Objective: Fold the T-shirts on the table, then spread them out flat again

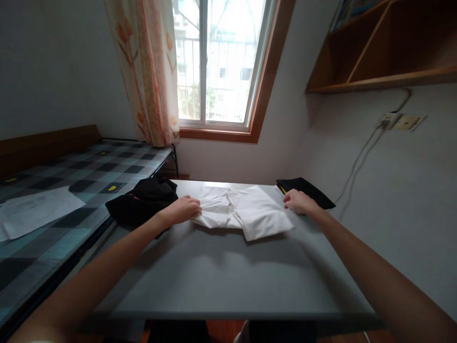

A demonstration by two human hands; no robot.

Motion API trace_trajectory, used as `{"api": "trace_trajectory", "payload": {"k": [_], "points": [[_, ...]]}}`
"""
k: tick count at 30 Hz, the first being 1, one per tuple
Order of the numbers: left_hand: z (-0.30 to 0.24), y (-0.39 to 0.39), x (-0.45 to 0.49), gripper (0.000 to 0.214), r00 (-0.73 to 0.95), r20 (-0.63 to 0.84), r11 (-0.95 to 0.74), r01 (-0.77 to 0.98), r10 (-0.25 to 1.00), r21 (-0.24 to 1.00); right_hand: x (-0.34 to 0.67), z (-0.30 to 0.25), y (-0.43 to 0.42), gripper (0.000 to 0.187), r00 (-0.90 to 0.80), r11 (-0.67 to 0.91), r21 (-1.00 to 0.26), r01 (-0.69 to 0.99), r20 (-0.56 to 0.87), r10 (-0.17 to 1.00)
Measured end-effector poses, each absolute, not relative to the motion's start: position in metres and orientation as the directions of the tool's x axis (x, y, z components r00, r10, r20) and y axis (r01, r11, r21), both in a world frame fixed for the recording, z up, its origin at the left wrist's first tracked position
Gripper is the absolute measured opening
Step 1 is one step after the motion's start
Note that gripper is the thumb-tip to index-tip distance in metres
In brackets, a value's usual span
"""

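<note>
A white garment (pixel 246 212), partly folded, lies on the far half of a grey table (pixel 221 276). My left hand (pixel 183 208) rests on its left edge with fingers curled onto the cloth. My right hand (pixel 298 201) is at the garment's right side, fingers curled near the fabric's edge; whether it grips the cloth is unclear. A black bundle of clothing (pixel 143 200) sits at the table's left rim, just behind my left wrist. A flat black folded item (pixel 307 190) lies at the far right corner, behind my right hand.
A bed with a checked cover (pixel 71 181) runs along the left, with white paper (pixel 35 209) on it. A window (pixel 217 62) with a flowered curtain (pixel 146 71) is ahead. Wooden shelves (pixel 385 47) hang on the right wall above a socket and cable (pixel 389 121).
</note>
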State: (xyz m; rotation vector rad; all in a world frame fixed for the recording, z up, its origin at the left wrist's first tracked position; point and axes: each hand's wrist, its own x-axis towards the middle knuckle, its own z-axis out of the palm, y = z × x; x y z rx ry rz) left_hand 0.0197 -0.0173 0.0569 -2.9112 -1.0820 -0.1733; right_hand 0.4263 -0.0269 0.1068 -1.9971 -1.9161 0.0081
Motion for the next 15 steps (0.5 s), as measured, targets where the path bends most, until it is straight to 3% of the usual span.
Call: {"api": "trace_trajectory", "payload": {"k": [3,5,7,10,12,15], "points": [[0.068,-0.015,0.014,0.025,0.639,0.157,-0.646,0.763,0.753,-0.001,0.420,0.092,-0.030,0.025,0.012,0.038,-0.255,0.966,0.193,0.981],[0.067,-0.019,0.026,0.023,0.651,0.167,-0.664,0.747,0.741,0.030,0.401,0.080,-0.023,0.017,-0.094,0.134,-0.246,0.960,0.170,0.981],[0.060,-0.025,0.045,0.026,0.697,0.155,-0.711,0.701,0.700,0.058,0.373,0.067,-0.015,0.016,-0.328,0.362,-0.228,0.904,0.175,0.928],[0.045,-0.034,0.071,0.041,0.728,0.145,-0.739,0.672,0.670,0.038,0.327,0.050,-0.006,0.021,-0.645,0.684,-0.182,0.706,0.234,0.728],[0.036,-0.038,0.079,0.043,0.741,0.129,-0.749,0.662,0.659,0.026,0.302,0.043,-0.005,0.020,-0.734,0.756,-0.121,0.644,0.184,0.654],[0.031,-0.038,0.079,0.040,0.771,0.083,-0.775,0.622,0.631,0.115,0.283,0.041,-0.005,0.020,-0.747,0.748,0.028,0.664,0.070,0.661]]}}
